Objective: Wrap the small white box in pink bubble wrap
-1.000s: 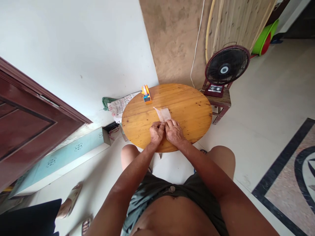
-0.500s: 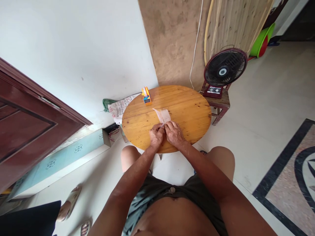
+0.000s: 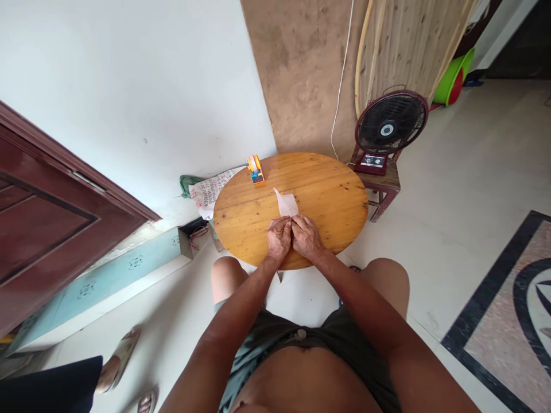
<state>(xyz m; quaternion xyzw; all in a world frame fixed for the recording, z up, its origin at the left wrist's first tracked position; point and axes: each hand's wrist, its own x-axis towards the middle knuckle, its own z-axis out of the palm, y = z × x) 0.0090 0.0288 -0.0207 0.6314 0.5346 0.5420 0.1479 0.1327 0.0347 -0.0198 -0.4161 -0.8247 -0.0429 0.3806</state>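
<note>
A thin, whitish, see-through sheet (image 3: 287, 203) lies at the middle of the round wooden table (image 3: 245, 223), with one pointed corner toward the far side. I cannot tell whether it is a plastic bag or a single piece of film. At its near edge my left hand (image 3: 279, 235) is closed, thumb and fingers pinching it. My right hand (image 3: 305, 234) is closed on the same edge, fingers curled and knuckles up. The two hands touch or nearly touch, and they hide the near part of the sheet. Beyond them stands an orange and blue tape dispenser (image 3: 255, 170).
A black fan (image 3: 390, 129) sits on a wooden stool (image 3: 383, 182) right of the table. Walls stand behind, with a printed sack (image 3: 210, 192) at the left. Another person's sandalled foot (image 3: 123, 355) is on the floor at lower left.
My left hand has shifted a little to the right, closer against my right hand. The sheet's far corner has moved right, and less of the sheet shows. The view has tilted slightly.
</note>
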